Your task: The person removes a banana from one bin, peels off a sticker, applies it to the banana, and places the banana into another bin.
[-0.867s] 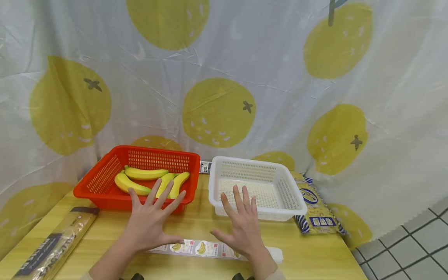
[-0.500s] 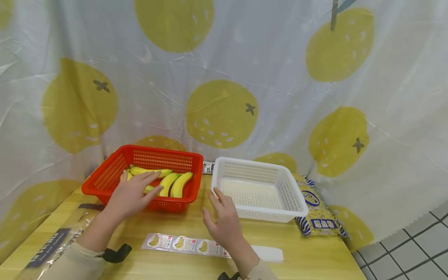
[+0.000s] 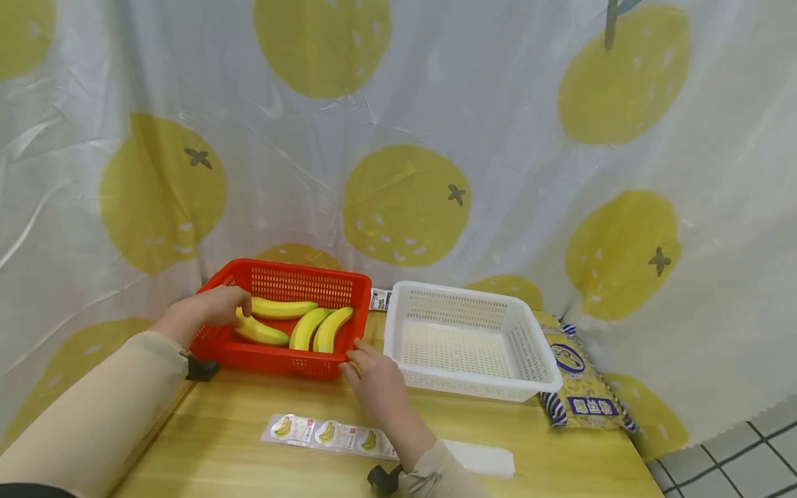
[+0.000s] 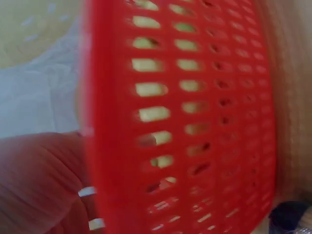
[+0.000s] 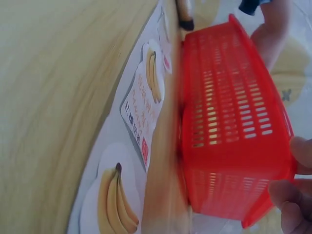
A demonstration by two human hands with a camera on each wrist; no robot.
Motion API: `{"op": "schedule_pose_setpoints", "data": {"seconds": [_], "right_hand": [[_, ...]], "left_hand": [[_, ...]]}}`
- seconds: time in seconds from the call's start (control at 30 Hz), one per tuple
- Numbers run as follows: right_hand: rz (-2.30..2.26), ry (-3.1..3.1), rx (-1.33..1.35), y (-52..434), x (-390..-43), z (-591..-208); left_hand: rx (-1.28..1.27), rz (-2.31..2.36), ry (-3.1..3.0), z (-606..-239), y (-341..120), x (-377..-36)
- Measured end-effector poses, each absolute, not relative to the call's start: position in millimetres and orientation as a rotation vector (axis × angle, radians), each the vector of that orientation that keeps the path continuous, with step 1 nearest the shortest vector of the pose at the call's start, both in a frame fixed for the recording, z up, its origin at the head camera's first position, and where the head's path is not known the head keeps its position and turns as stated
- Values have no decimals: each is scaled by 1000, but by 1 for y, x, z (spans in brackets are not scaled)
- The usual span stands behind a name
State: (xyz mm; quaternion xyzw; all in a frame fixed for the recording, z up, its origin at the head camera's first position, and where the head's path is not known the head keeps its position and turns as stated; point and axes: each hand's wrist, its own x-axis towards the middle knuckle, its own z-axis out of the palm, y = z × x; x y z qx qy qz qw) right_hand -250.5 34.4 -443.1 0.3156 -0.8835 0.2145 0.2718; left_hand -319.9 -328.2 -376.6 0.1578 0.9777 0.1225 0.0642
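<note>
A tabletop (image 3: 236, 436) is stretching beneath both grips. A red basket (image 3: 274, 363) is sitting between them, a white basket (image 3: 473, 384) just right of the right grip (image 3: 380, 387), which is pinching the red basket's near corner, nearly closed. The left grip (image 3: 208, 308) is reaching over the opposite edge, its hold and opening impossible to tell; four bananas (image 3: 308, 328) are lying inside, between the grips.

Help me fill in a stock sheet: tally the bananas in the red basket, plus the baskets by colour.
Bananas: 4 visible
Red basket: 1
White basket: 1
Total: 6
</note>
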Motion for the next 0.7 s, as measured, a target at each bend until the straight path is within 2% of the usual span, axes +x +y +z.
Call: {"op": "schedule_pose_setpoints", "data": {"seconds": [0.37, 0.7], "right_hand": [[534, -2270, 806, 31, -257, -452], [512, -2282, 785, 31, -257, -453]], "left_hand": [[428, 337, 2940, -409, -335, -329], [446, 239, 2977, -412, -330, -331]]}}
